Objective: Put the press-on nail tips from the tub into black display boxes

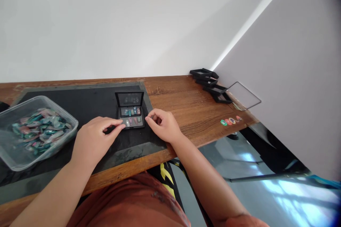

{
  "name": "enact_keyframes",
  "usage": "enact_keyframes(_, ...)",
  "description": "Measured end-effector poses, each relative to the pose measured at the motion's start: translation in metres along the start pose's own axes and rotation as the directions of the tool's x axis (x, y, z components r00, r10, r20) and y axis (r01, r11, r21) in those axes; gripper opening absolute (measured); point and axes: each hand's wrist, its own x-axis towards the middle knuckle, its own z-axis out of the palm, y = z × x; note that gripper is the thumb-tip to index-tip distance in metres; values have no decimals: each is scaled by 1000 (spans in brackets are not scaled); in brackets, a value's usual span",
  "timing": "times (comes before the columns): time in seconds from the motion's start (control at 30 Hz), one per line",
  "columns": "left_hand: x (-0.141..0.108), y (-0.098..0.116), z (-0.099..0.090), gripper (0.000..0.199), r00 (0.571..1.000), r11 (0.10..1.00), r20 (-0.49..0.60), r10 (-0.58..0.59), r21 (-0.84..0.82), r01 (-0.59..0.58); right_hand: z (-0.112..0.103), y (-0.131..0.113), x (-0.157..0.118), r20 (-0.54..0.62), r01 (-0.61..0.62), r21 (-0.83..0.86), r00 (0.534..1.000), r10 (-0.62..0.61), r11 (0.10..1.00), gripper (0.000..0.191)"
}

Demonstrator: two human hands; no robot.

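Observation:
An open black case (131, 111) stands on the dark mat, its lid raised at the back. Small nail-shaped pieces in teal, pink, grey and silvery tones lie inside in two rows. My left hand (93, 136) is at the case's lower left corner, thumb and forefinger pinched over its edge; anything between the tips is too small to make out. Just beside the right edge is my right hand (165, 126), fingers curled and thumb against forefinger, any held thing hidden. A clear plastic tub (73, 122) at the left holds several loose teal, pink and clear pieces.
The black mat (93, 95) covers the left part of the wooden table (173, 94). Several black frames (210, 83) are piled at the back right, by a thin wire frame (246, 83) against the wall. Round coloured stickers (227, 122) lie near the right edge.

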Motion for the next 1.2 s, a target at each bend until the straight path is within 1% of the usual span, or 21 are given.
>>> enact_keyframes(0.3,-1,-2,2,20,999,995,17,-30,-94,32,-1,1,0,15,4,-28,1000,-4,1000,18)
enact_keyframes(0.43,-2,-3,1,19,993,979,31,-116,-164,120,-2,1,0,19,22,-31,1000,-22,999,19)
enact_keyframes(0.57,-2,-1,0,20,974,942,72,-216,-245,227,-3,1,0,31,32,-32,999,-31,999,19)
enact_keyframes(0.63,-2,0,-1,22,967,932,75,-242,-258,254,-3,0,-1,35,40,-38,999,-39,998,18)
enact_keyframes(0.73,-2,-1,-1,24,970,939,54,-239,-242,245,-4,1,-1,40,48,-43,998,-46,998,18)
enact_keyframes(0.97,0,-3,0,25,986,966,24,-163,-202,164,-6,2,0,47,49,-40,998,-47,998,18)
enact_keyframes(1.07,1,-3,1,26,989,971,34,-141,-188,145,-6,1,0,48,22,-55,999,-19,998,18)
enact_keyframes(1.2,1,-3,1,23,988,976,58,-141,-159,148,-6,2,0,5,-32,-57,999,33,998,17)
